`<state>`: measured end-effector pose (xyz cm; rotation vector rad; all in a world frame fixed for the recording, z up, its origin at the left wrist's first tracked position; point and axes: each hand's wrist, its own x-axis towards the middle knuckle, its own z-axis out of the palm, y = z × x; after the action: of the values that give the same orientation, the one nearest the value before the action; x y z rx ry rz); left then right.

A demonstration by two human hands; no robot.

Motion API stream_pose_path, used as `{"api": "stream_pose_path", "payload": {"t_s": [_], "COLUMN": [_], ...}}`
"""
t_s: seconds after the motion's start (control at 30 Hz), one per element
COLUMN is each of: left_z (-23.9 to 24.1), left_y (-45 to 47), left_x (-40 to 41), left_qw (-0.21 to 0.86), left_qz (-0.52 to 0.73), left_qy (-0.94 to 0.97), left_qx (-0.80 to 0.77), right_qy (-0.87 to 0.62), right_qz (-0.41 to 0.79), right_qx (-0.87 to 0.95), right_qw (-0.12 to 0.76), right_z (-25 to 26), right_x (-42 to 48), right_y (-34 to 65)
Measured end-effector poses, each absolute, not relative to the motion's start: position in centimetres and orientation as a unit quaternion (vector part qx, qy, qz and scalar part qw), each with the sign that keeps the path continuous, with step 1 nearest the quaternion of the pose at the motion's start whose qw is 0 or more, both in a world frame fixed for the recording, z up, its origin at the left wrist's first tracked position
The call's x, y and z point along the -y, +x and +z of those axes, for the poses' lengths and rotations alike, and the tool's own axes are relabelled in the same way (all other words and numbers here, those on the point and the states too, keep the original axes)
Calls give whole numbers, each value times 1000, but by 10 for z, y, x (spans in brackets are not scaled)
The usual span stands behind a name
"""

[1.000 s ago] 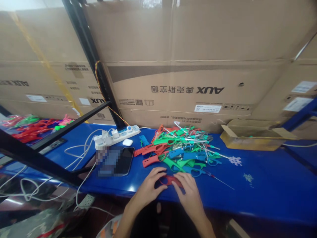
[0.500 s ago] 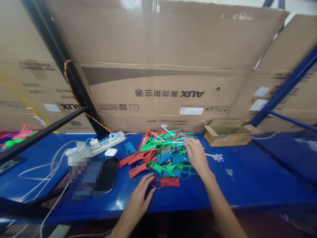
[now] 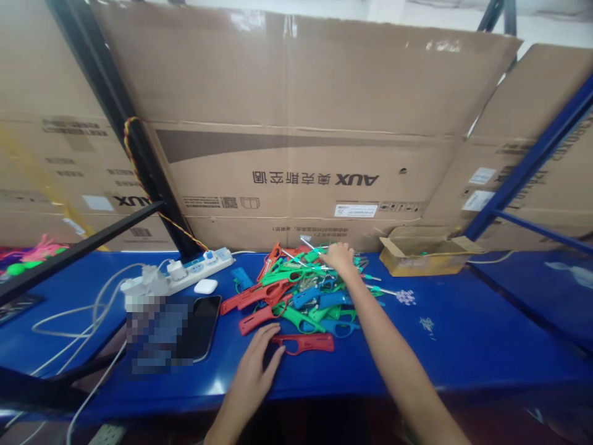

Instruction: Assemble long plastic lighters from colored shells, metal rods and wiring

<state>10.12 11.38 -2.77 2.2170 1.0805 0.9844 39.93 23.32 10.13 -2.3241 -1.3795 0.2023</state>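
Your right hand (image 3: 340, 257) has moved farther over the pile (image 3: 303, 299), grip hidden; left hand (image 3: 257, 363) loosely spread at red handle (image 3: 311, 342), not gripping; probably picking step; calls for careful untangling.

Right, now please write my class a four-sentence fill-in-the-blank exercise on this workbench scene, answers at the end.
Beside the left hand lies a plastic lighter casing coloured ____.
The right hand is over the heap of lighter parts.
In this view, the phone lies to the heap's ____.
The small open box stands to its ____.
The large carton behind bears the upside-down Latin letters ____.
Missing words: red; left; right; AUX.
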Motion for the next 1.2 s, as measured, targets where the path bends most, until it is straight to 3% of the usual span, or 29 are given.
{"api": "stream_pose_path", "payload": {"t_s": [0.17, 0.37, 0.5, 0.63, 0.87, 1.03, 1.2], "left_z": [-22, -26, -22, -19, 1, 38, 45], "left_y": [102, 102, 104, 114, 134, 145, 153], "left_x": [-110, -111, -114, -115, -95, -67, -71], "left_qw": [245, 203, 185, 192, 229, 361, 519], "left_qz": [364, 356, 339, 325, 370, 406, 382], "left_qy": [807, 834, 853, 860, 826, 754, 659], "left_qx": [-395, -369, -351, -343, -359, -369, -388], "right_qy": [-791, -612, -511, -465, -436, -405, -390], "right_qz": [102, 133, 173, 257, 436, 514, 533], "right_qx": [462, 423, 389, 362, 327, 313, 278], "right_qw": [387, 655, 747, 766, 716, 688, 697], "right_z": [116, 143, 147, 137, 106, 91, 75], "right_x": [-218, -174, -132, -100, -82, -80, -78], "right_y": [411, 411, 398, 386, 362, 332, 307]}}
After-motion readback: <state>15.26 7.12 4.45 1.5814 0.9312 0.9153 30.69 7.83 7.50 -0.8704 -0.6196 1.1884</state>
